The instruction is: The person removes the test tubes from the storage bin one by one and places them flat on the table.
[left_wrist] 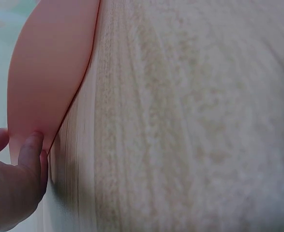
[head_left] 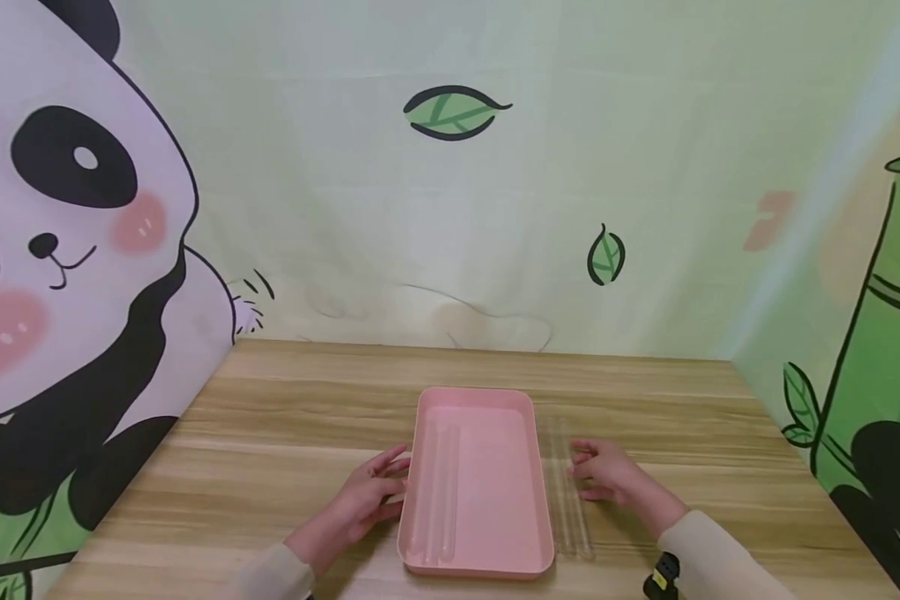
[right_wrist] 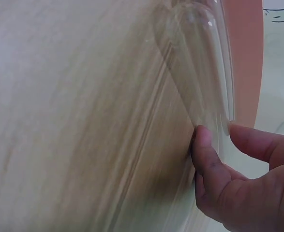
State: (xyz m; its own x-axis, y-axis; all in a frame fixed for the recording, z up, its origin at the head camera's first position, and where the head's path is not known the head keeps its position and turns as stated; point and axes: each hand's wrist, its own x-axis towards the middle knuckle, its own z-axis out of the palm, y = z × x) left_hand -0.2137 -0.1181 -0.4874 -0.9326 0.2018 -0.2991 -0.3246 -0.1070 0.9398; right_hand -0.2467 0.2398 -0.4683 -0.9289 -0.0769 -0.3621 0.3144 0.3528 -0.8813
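Observation:
A shallow pink tray (head_left: 495, 483) lies on the wooden table, with clear test tubes (head_left: 447, 492) lengthwise along its left side. More clear tubes lie just outside its right edge; one rounded end of a clear test tube (right_wrist: 197, 29) shows up close in the right wrist view. My right hand (head_left: 607, 473) pinches the outermost of these tubes, thumb on one side and index finger on the other. At the tray's left wall, my left hand (head_left: 363, 500) touches the outside with loosely extended fingers, holding nothing.
The wooden table (head_left: 285, 425) reaches back to a pale green cloth backdrop (head_left: 330, 167) printed with leaves, a panda and bamboo. A small black-and-yellow device (head_left: 662, 577) sits by the right sleeve.

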